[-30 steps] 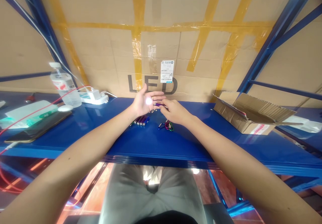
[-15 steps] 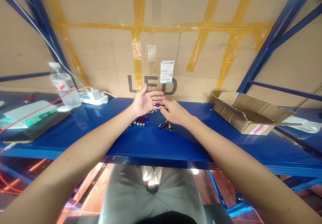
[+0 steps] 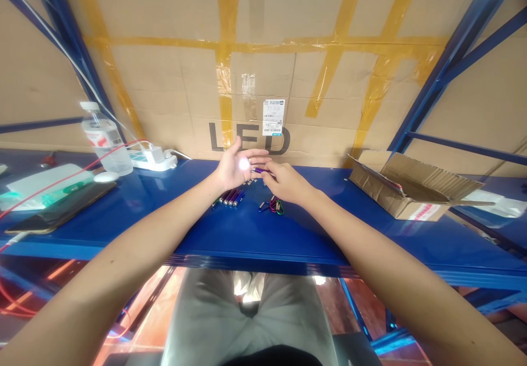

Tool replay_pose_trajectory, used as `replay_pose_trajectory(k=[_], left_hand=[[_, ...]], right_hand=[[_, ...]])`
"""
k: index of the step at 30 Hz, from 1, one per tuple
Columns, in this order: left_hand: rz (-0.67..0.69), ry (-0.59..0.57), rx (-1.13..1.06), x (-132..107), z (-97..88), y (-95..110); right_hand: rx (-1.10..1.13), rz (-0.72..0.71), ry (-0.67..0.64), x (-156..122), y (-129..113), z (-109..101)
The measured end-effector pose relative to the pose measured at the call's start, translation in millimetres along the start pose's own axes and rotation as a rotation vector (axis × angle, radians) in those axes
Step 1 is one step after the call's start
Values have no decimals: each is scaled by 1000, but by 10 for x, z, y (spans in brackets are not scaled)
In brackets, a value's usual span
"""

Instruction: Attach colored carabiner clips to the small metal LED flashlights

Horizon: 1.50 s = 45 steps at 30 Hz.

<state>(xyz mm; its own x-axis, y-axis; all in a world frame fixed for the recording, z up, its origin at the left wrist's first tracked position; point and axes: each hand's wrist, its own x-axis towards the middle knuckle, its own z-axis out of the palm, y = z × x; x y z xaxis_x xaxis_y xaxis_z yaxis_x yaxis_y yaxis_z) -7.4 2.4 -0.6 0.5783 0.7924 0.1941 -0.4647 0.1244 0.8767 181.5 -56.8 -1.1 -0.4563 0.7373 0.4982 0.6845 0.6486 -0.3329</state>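
Cardboard panel (image 3: 181, 91) marked with the large black capitals "LED" (image 3: 250, 131) near its lower edge. White label (image 3: 274, 117), overlapping the top of the D, carries fine print and a barcode, too small to read. Red-and-white labels on the bottle (image 3: 113, 155) and open carton (image 3: 376, 193) are likewise illegible

Right hand (image 3: 288, 182) hides most of purple torch (image 3: 258, 170). Tiny pieces (image 3: 250, 182) by left hand (image 3: 231, 168): too small to tell, perhaps metal. Label (image 3: 273, 117) print unreadable. Bottom edge cuts forearms (image 3: 135, 251).
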Motion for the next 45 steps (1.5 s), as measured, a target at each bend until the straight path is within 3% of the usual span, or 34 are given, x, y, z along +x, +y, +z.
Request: replay_pose_trajectory(k=[19,29,37,45], left_hand=[[11,-11,38,-1,-14,3],[3,1,17,-10,22,11],[11,-27,11,-2,16,-5],[11,-21,26,-3,19,2]], right_hand=[[-27,17,-8,4,9,2],[117,-67,63,6,-3,11],[101,-43,143,-6,-23,18],[85,-45,141,-10,-31,0]])
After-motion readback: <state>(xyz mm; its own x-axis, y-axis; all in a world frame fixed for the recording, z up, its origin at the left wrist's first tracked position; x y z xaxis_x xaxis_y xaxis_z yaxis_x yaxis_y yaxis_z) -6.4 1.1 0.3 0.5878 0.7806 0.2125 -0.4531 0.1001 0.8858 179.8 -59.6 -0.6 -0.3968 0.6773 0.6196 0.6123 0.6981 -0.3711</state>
